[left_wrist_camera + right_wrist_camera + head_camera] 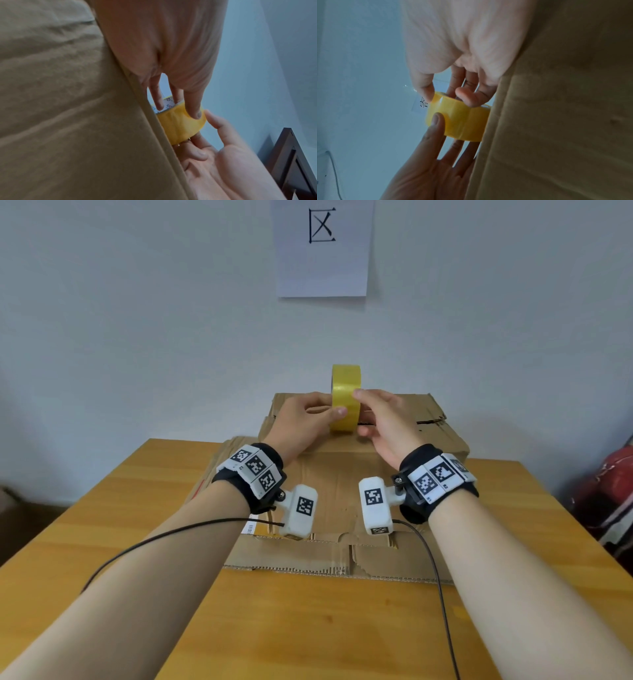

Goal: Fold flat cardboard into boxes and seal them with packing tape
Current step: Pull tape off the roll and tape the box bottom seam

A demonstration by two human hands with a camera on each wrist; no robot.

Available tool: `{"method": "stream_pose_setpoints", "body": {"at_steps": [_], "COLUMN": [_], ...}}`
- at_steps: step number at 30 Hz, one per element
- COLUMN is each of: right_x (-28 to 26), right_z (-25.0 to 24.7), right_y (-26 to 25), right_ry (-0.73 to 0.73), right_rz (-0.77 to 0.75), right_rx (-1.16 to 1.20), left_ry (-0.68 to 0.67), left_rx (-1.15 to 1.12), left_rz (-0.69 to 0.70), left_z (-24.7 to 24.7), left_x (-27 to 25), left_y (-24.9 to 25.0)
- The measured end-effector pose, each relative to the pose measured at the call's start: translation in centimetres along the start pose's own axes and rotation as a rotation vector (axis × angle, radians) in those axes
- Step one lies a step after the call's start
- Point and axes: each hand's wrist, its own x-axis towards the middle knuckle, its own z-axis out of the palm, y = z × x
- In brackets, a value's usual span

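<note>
Head view: both hands' fingers (337,411) round tape roll (346,392) atop cardboard box (387,446).

1 tape roll (346,398), 1 folded box (363,446), 1 flat cardboard sheet (329,508), 2 hands: left (301,422), right (383,422). 1 bench (102,525), 1 wall sign (322,248).

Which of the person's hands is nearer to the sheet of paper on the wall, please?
Right, slightly. The right hand holds the tape roll just below the paper; the left hand sits further left.
</note>
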Motion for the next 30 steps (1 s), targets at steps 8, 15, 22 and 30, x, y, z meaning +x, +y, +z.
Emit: {"method": "stream_pose_setpoints", "body": {"at_steps": [8,15,22,30], "right_x": [-0.46,-0.43,-0.52,-0.75], "right_z": [-0.26,-0.6,-0.32,-0.45], "right_y": [0.23,0.23,0.11,-0.14], "right_ry": [-0.012,-0.143,-0.153,-0.192], "right_rz": [-0.092,-0.113,-0.093,-0.045], "right_rx": [0.028,0.021,0.075,0.025], "left_ry": [0.064,0.067,0.07,0.049], "left_rx": [-0.01,-0.157,-0.154,-0.187], "left_rz": [0.014,0.076,0.059,0.081], "left_z": [0.23,0.04,0.12,0.28], "left_x": [-0.05,-0.26,-0.37,-0.52], "left_y": [0.34,0.15,0.39,0.45]}}
